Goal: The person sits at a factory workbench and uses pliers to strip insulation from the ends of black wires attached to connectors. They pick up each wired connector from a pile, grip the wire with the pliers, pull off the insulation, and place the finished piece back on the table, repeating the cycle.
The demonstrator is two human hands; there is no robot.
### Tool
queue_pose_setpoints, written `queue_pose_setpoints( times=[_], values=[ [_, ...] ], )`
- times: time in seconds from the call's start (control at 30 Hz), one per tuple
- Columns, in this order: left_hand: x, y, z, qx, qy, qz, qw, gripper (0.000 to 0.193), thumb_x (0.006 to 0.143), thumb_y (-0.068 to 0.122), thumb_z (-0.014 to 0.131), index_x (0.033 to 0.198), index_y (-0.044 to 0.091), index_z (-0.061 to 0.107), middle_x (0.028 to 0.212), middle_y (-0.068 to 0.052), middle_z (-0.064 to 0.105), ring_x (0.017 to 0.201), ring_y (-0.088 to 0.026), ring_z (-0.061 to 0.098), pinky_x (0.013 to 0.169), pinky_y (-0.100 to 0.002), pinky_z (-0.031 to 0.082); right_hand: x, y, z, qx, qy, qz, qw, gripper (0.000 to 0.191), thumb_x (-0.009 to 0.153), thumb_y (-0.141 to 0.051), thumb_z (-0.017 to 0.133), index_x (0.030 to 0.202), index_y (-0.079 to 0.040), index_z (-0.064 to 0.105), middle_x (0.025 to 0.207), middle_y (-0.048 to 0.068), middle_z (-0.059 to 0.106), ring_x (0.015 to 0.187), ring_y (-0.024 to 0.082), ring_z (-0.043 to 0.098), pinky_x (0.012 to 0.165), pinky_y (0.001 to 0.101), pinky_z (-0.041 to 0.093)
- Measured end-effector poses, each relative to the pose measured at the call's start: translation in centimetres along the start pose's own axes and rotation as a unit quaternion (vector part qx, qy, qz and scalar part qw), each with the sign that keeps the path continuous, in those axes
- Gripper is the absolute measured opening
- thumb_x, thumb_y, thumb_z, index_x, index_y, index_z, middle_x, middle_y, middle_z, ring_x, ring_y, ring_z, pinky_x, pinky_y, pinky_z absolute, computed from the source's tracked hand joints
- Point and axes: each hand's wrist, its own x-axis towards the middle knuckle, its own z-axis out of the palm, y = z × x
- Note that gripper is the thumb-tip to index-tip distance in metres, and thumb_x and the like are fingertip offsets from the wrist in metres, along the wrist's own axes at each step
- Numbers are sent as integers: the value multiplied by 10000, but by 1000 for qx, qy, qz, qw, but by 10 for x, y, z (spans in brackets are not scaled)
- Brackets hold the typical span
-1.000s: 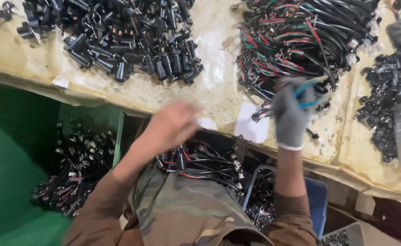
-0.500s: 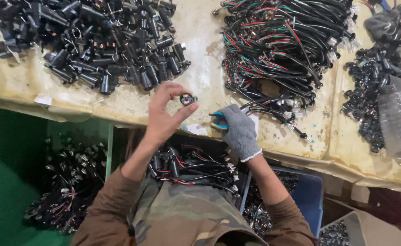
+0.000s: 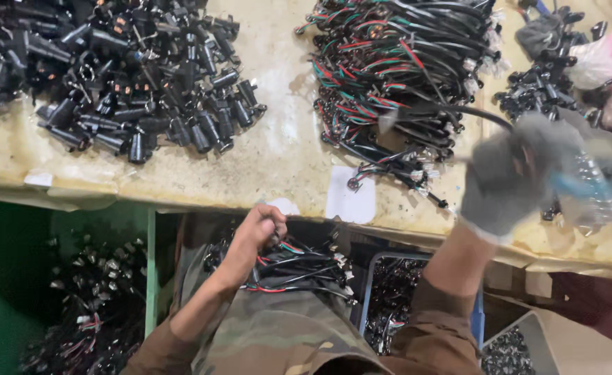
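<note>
Bare left hand (image 3: 259,229) pinched on a wire bundle (image 3: 299,267) in the lap, below the table edge (image 3: 181,198). Gloved right hand (image 3: 511,177), blurred, gripping a black cable (image 3: 452,109) beside the wire harness pile (image 3: 396,62).

We see our bare left hand (image 3: 261,226) curled low near our lap, fingers closed, forearm angled up from the elbow. Our gloved right hand (image 3: 521,173) is raised further forward, blurred, fingers bent in a loose grip.
</note>
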Motion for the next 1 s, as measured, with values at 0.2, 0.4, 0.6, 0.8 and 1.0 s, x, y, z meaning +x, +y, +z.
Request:
queue_pose_setpoints(
  times=[0.2,0.4,0.6,0.8,1.0],
  values=[
    [-9,22,32,357,-80,125,922,172,774,126,821,917,92,731,758,-52,727,633,-161,707,591,-297,551,21,-113,-26,607,-344,95,710,220,873,-204,725,1050,-75,713,1076,106,700,989,260,718,845,372,589],
    [-3,55,26,427,-212,129,869,224,695,149,816,896,84,744,727,-121,697,609,-305,671,569,-334,529,4,-151,0,614,-399,133,667,157,849,-159,796,986,-110,737,943,83,712,887,268,720,789,345,571],
    [-4,53,29,481,-44,149,863,224,686,170,790,886,84,737,672,-97,657,523,-264,645,517,-352,511,-24,-184,-4,522,-201,246,792,185,866,-73,752,1029,-71,665,963,96,711,892,239,723,795,321,587],
    [-33,34,52,543,-99,250,796,261,666,210,844,888,110,749,597,-64,629,506,-271,627,475,-405,461,-56,-165,-24,871,-76,313,370,180,860,-73,741,1023,-76,665,956,91,703,889,246,714,793,330,579],
    [-51,6,50,391,-107,197,892,298,684,183,818,959,104,734,731,-79,687,598,-245,685,541,-340,516,-67,-176,-25,892,-149,276,325,176,854,-73,729,1018,-81,665,950,87,696,886,252,705,791,338,570]
  ],
)
